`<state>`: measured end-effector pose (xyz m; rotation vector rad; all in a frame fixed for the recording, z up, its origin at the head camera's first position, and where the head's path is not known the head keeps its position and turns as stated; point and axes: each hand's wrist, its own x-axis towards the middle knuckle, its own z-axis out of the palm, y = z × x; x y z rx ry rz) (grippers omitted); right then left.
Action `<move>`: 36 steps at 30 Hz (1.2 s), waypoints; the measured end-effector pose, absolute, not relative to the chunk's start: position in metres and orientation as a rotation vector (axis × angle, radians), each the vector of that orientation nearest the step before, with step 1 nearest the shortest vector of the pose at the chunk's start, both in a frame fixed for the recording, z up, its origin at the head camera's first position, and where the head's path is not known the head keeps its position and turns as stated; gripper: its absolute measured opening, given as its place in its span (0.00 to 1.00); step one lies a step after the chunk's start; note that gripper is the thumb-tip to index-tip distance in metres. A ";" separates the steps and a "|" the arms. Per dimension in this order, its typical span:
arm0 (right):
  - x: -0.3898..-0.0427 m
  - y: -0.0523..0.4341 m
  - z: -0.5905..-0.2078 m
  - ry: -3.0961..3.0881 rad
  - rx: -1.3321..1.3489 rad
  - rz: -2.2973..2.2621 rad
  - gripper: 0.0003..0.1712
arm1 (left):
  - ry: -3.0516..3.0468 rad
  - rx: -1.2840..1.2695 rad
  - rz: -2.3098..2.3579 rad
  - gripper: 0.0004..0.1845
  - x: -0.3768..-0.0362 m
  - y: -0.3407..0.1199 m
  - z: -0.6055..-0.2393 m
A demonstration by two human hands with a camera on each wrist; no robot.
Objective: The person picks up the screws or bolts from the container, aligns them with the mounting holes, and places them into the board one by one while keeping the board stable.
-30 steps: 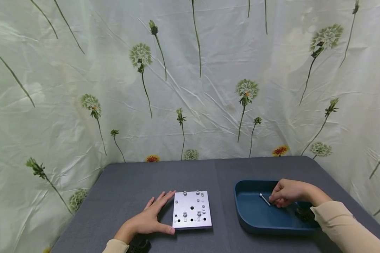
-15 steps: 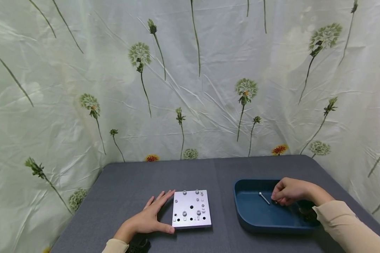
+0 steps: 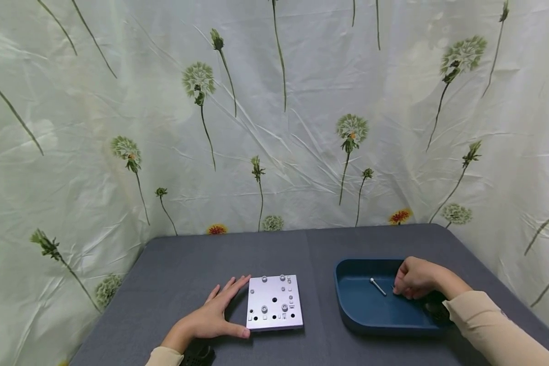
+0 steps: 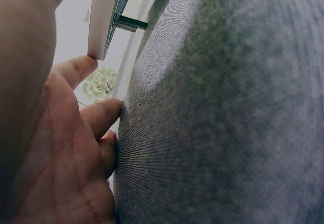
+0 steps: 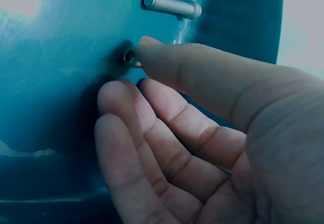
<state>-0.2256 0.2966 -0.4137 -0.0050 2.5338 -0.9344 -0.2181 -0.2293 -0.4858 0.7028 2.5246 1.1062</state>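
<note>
A square silver metal plate (image 3: 274, 300) with holes and several socket-head screws in it lies mid-table. My left hand (image 3: 210, 315) spreads its straight fingers along the plate's left side. Its thumb touches the near corner and its index finger reaches the far one. In the left wrist view, threaded screw ends (image 4: 132, 22) stick out under the plate. Inside the blue tray (image 3: 395, 325), my right hand (image 3: 416, 278) has its thumb and curled fingers at a small dark socket-head screw (image 5: 130, 58), seemingly pinching it. Most of that screw is hidden.
A longer silver bolt (image 5: 172, 6) lies loose in the tray, just left of the right hand in the head view. The tray's raised walls surround that hand. Grey cloth (image 3: 238, 254) covers the table, and a flowered curtain (image 3: 274, 127) hangs behind it.
The right hand has shifted slightly away from the longer bolt, to the small screw beside it. The left hand and plate stay in place; the head view has shifted a little.
</note>
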 end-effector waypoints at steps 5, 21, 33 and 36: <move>-0.227 0.296 -0.414 2.544 0.007 -0.915 0.06 | 2.532 0.676 1.092 0.65 -0.219 -0.228 -0.484; -0.227 0.300 -0.417 2.506 -0.008 -0.939 0.05 | 2.528 0.688 1.071 0.65 -0.220 -0.228 -0.482; -0.231 0.295 -0.422 2.541 0.005 -0.861 0.06 | 2.532 0.684 1.064 0.65 -0.220 -0.228 -0.483; -0.230 0.295 -0.423 2.541 -0.014 -0.852 0.06 | 2.532 0.691 1.066 0.65 -0.219 -0.228 -0.483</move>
